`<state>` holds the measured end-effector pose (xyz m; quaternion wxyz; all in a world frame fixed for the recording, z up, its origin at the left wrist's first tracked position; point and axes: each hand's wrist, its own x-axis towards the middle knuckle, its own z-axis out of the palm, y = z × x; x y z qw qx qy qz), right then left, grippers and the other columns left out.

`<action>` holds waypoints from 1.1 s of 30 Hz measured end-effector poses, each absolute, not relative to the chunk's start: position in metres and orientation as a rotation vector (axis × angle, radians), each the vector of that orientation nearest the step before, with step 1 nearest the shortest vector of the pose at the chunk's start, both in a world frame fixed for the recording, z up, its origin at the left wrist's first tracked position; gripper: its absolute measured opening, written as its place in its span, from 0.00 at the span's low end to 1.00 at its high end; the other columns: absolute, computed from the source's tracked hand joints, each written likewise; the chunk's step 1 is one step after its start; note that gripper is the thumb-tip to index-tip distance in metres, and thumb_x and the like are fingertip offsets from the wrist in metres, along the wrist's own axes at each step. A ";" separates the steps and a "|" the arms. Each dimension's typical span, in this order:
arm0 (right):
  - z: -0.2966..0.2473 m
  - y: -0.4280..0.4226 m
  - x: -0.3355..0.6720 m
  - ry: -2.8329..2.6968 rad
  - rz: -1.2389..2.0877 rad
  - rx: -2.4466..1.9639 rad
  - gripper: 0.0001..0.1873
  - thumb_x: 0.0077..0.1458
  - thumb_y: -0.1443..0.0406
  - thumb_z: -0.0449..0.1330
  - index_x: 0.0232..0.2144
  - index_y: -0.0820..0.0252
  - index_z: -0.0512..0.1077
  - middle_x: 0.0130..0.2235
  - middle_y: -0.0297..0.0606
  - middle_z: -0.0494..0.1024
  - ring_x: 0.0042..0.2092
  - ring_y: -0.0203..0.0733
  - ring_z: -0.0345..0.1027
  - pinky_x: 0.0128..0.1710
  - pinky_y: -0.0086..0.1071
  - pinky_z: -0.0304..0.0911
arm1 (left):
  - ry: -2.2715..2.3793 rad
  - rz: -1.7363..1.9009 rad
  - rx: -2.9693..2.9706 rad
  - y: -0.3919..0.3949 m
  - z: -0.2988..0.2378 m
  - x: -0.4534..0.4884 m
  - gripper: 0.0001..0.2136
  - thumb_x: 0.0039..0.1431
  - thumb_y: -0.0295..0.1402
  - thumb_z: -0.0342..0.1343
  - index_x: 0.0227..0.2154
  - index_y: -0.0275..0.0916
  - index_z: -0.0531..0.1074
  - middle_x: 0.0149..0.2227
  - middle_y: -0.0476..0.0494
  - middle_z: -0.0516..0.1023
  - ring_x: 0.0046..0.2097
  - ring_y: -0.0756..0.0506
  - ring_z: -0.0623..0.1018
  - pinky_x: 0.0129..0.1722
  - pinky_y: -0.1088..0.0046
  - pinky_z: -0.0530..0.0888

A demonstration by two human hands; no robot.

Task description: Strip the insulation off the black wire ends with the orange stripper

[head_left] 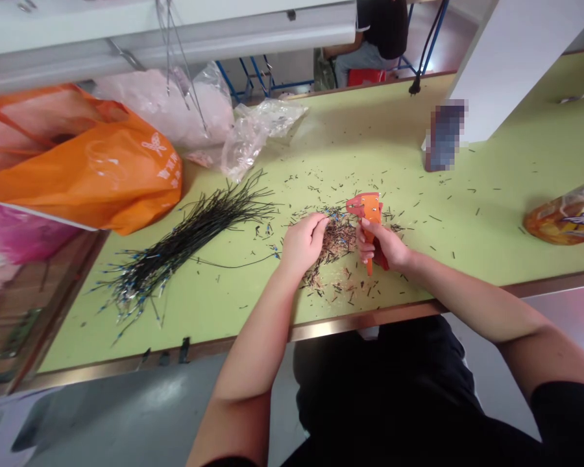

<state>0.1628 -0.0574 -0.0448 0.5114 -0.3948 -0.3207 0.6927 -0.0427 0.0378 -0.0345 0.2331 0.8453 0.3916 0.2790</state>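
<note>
The right hand (382, 245) has a closed grip around an orange wire stripper (368, 209), while the left hand (304, 243) is pinched shut on something too small to tell, over a heap of wire scraps (335, 253) on the green surface (467, 227), beside a bundle of black wires (185, 240).

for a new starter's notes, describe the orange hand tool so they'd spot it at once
On the green workbench, find the pile of wire clippings right of the long black wire bundle. The person's right hand grips an orange wire stripper beside it. Nothing else nearby is a bright orange tool.
</note>
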 end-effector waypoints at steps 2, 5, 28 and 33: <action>-0.041 -0.058 0.164 -0.804 1.708 -0.897 0.30 0.54 0.38 0.69 0.26 0.55 0.68 0.21 0.26 0.60 0.23 0.35 0.55 0.26 0.34 0.69 | 1.076 0.752 2.350 0.038 -0.034 -0.043 0.17 0.76 0.41 0.46 0.46 0.41 0.80 0.46 0.40 0.86 0.47 0.41 0.83 0.51 0.66 0.76; -0.037 -0.059 0.168 -0.839 1.781 -0.847 0.29 0.54 0.37 0.68 0.30 0.56 0.72 0.24 0.30 0.67 0.26 0.37 0.62 0.31 0.36 0.74 | 1.068 0.751 2.374 0.040 -0.036 -0.043 0.17 0.77 0.40 0.46 0.47 0.42 0.80 0.47 0.40 0.86 0.48 0.42 0.83 0.52 0.66 0.76; -0.043 -0.062 0.156 -0.956 1.672 -1.099 0.35 0.54 0.33 0.66 0.22 0.53 0.64 0.19 0.26 0.58 0.20 0.35 0.53 0.23 0.34 0.61 | 1.083 0.684 2.464 0.039 -0.037 -0.044 0.16 0.77 0.39 0.46 0.45 0.43 0.80 0.46 0.41 0.85 0.47 0.41 0.82 0.49 0.66 0.75; -0.048 -0.062 0.150 -0.913 1.605 -1.146 0.36 0.51 0.32 0.67 0.21 0.52 0.61 0.19 0.25 0.55 0.20 0.34 0.50 0.21 0.34 0.58 | 1.125 0.668 2.433 0.035 -0.035 -0.040 0.16 0.77 0.38 0.46 0.43 0.43 0.80 0.40 0.43 0.85 0.42 0.42 0.81 0.44 0.68 0.74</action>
